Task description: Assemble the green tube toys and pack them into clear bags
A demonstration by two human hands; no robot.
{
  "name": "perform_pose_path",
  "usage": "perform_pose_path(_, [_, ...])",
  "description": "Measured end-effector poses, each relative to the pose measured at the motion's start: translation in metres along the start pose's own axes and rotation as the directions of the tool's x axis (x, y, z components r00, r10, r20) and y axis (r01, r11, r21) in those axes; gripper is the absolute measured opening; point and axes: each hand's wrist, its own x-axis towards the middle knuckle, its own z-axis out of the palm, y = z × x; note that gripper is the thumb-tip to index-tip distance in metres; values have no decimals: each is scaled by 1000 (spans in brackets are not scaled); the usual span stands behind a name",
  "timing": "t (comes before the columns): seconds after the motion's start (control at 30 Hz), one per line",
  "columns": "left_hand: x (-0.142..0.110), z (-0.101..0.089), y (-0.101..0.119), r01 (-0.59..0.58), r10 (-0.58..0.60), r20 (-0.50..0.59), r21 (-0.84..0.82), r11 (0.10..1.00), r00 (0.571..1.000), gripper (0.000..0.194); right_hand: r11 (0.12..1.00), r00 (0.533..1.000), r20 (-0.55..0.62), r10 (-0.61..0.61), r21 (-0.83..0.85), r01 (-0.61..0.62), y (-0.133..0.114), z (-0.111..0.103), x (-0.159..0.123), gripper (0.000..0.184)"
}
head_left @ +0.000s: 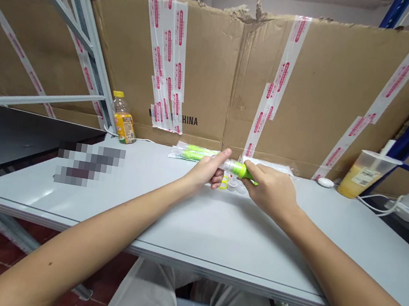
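Observation:
Above the white table [223, 228] I hold a clear plastic tube with a bright green end [230, 165], lying roughly level between my hands. My left hand [206, 169] is closed around its clear part, thumb on top. Around the green end, the fingers of my right hand [272, 188] are wrapped, hiding part of it. Just below the tube, small loose parts rest on the table: a yellow ring [224, 182] and a white round cap-like piece [232, 184]. Behind my left hand are green pieces in clear wrapping [185, 153].
A bottle with a yellow cap [126, 122] stands at the back left. At the right are a cup of yellow drink with a straw [361, 178], a white round object [325, 182] and white cables [379, 198]. A cardboard wall [217, 72] closes the back.

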Motion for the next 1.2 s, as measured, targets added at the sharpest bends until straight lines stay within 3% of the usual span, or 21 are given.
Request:
perform_pose_path(0.13, [0,-8,4,-255,252,55,68,964,966,50,979,996,9,85,184,-85,7,-1,1,25])
perform_pose_path(0.27, [1,-13,3,-393,379,110,167,904,919,49,956,992,41,122,263,-129,12,-1,3,22])
perform_pose_path(0.57, [2,-14,2,-391,420,5,373,841,908,46,927,987,90,132,341,-156,9,3,2,23])
perform_pose_path(0.73, [2,-13,1,-316,410,-109,470,824,906,67,974,997,57,61,217,-72,7,5,0,23])
perform_pose_path(0.83, [1,-15,3,-268,363,-160,425,864,918,69,965,993,75,89,242,-104,7,5,0,21])
perform_pose_path(0.93, [-1,-15,8,-326,357,-69,280,903,931,51,920,981,104,161,344,-187,9,5,2,23])
perform_pose_path(1.07, [-1,-13,8,-386,375,90,225,895,923,56,877,971,131,200,418,-237,14,7,3,24])
perform_pose_path(1.2, [3,-14,1,-381,399,0,292,877,917,40,885,970,159,182,404,-232,13,9,3,21])
